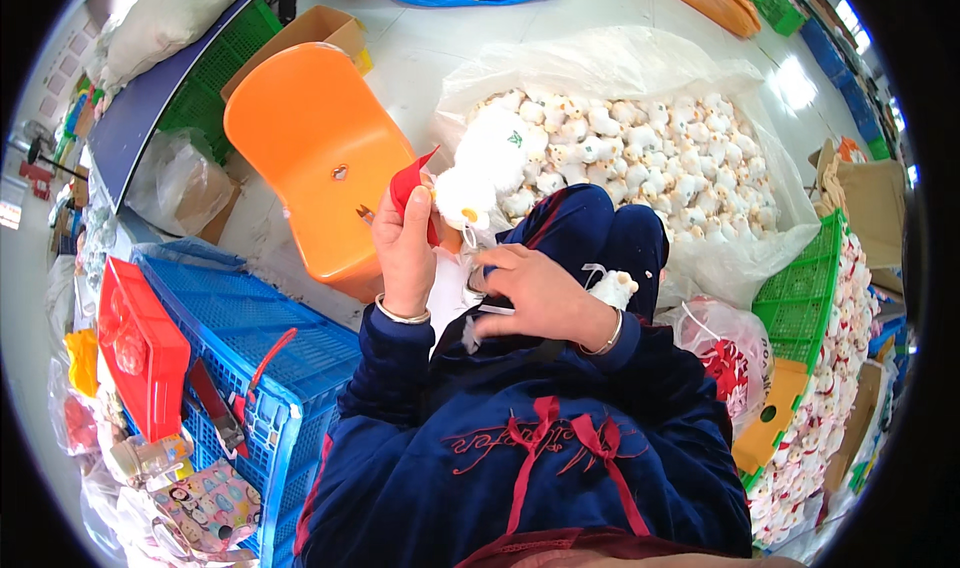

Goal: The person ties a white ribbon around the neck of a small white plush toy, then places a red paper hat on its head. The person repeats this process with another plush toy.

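My left hand (407, 253) is closed, pinching a piece of red fabric (408, 180) between thumb and fingers. A fluffy white plush toy (490, 153) with a yellow-centred spot and a white loop lies against its fingertips. Just to the right is my right hand (540, 293), its fingers curled round a small greyish thing that I cannot make out. Behind my right wrist, a small white plush toy (613, 288) rests on my lap. White material (447, 293) hangs below my left hand.
A large clear plastic bag (590, 53) full of small white plush toys lies ahead. Left stand an orange chair (310, 158) and a blue crate (250, 308) bearing a red tray (145, 353). On the right are a green crate (800, 288) and a bag with red pieces (725, 358).
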Available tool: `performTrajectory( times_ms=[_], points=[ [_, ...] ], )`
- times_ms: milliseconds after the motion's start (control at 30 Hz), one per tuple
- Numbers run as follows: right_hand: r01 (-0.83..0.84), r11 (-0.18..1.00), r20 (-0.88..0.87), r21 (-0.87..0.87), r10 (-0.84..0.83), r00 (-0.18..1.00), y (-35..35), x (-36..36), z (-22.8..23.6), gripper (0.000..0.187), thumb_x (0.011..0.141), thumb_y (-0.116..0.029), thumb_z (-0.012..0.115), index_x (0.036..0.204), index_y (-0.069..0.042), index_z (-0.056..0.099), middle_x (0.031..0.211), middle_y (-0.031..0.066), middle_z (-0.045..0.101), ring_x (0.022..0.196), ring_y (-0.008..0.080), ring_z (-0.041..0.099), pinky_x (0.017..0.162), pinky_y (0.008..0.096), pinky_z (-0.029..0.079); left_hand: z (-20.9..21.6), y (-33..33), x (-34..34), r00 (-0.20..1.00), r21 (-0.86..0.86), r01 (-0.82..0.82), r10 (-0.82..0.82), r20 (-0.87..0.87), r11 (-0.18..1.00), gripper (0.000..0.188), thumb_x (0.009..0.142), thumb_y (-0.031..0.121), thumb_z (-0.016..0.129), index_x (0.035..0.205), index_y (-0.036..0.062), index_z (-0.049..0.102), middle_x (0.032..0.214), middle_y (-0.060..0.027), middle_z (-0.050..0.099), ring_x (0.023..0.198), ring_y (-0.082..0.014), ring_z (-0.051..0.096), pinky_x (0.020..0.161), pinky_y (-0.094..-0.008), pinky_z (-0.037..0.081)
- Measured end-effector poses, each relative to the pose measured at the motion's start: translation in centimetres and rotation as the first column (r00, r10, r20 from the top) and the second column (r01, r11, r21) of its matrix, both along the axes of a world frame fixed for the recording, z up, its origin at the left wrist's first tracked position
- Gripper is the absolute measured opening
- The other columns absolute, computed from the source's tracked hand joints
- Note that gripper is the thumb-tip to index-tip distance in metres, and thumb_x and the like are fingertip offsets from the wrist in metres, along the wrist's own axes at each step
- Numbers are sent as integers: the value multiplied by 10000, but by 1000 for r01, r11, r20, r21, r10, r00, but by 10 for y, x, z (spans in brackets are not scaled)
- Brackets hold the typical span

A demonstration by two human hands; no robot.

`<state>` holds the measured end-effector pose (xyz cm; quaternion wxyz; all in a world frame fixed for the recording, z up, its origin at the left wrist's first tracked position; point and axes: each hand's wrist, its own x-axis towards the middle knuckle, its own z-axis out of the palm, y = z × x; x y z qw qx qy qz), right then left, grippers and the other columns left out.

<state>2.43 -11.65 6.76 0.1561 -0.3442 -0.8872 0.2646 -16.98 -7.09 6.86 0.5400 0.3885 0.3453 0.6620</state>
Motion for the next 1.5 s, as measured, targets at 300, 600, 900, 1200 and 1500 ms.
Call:
performTrajectory(
  times_ms=[300,600,900,1200,1500],
  points=[
    [345,776,-107,-529,-464,879,34,31,17,206,926,-141,669,1095,-23,657,1178,183,664,945,208,690,805,307,535,0,-8,-26,995,82,3,5,-102,997,187,1037,183,585,1152,52,651,848,69,586,660,-12,442,575,-189,334],
    [-31,638,-535,-769,-617,577,53,21,61,614,896,-174,753,1404,-6,451,1168,151,666,875,188,718,662,253,564,11,-15,-25,958,115,160,-126,-256,980,229,1011,120,630,1213,14,644,968,33,649,835,-32,552,740,-208,456],
    [326,785,-706,-527,-618,346,43,4,50,504,843,-95,813,1230,9,506,1035,101,696,857,120,688,737,253,561,28,-8,2,991,-72,135,-135,3,988,462,1009,157,607,1432,5,497,1283,-54,616,1081,-96,581,955,-268,469],
    [263,773,-728,-577,-633,263,29,-3,46,472,866,-64,779,1212,21,469,1096,143,680,912,160,702,688,257,595,36,-5,27,966,-54,236,-240,-98,970,486,963,188,558,1437,103,490,927,12,601,623,5,403,512,-159,270],
    [359,715,-606,-600,-699,380,32,16,47,513,901,-162,763,1281,45,486,1132,137,662,1009,188,668,784,298,567,35,-2,21,925,-143,380,-378,47,914,556,911,64,562,1458,94,469,836,17,572,552,-13,390,480,-186,280]
  ],
)
